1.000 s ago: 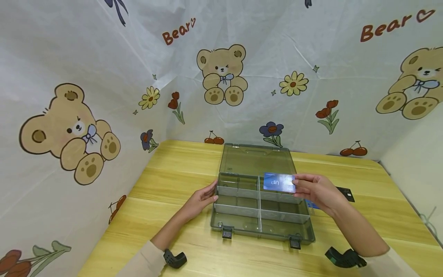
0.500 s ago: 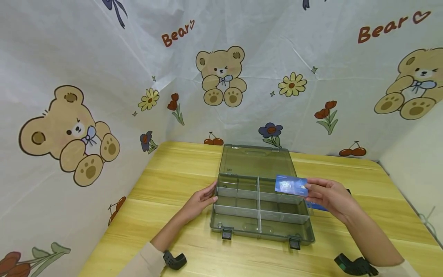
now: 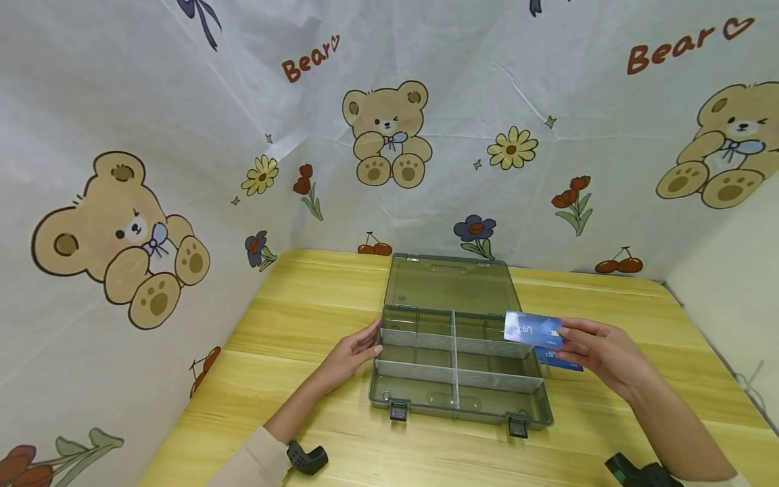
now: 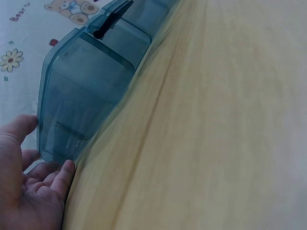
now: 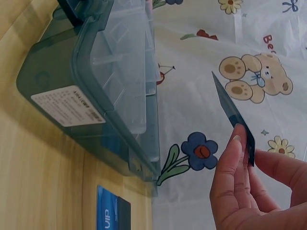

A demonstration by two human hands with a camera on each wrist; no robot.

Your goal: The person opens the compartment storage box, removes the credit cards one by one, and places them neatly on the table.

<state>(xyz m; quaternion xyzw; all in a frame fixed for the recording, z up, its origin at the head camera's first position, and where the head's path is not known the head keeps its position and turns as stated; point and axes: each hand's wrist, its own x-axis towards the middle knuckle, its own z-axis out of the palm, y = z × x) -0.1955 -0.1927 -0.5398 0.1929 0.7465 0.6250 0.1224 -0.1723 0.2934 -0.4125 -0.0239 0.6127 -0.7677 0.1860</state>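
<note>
A translucent grey-green compartment box point(image 3: 420, 389) lies on the table, its lid point(image 3: 452, 287) folded back. My left hand point(image 3: 349, 357) holds the box's left side, the thumb at the rim and the curled fingers low against the wall in the left wrist view. Above the box's right edge, my right hand point(image 3: 608, 352) pinches a blue VIP card point(image 3: 531, 330) by its right end. That card point(image 5: 235, 115) appears nearly edge-on in the right wrist view. A second blue VIP card point(image 3: 566, 360) lies on the table right of the box, partly covered by the right hand.
Clear dividers point(image 3: 420, 368) split the box into several compartments. Two dark latches point(image 3: 517, 426) hang open at its front. A printed label point(image 5: 69, 106) is on the box's side. Behind the wooden table point(image 3: 304, 297) hangs a bear-patterned white sheet point(image 3: 389, 216).
My right hand has moved right with the VIP card, from over the back right compartment to the box's right edge. It now hides the black card seen earlier. The left hand stays put.
</note>
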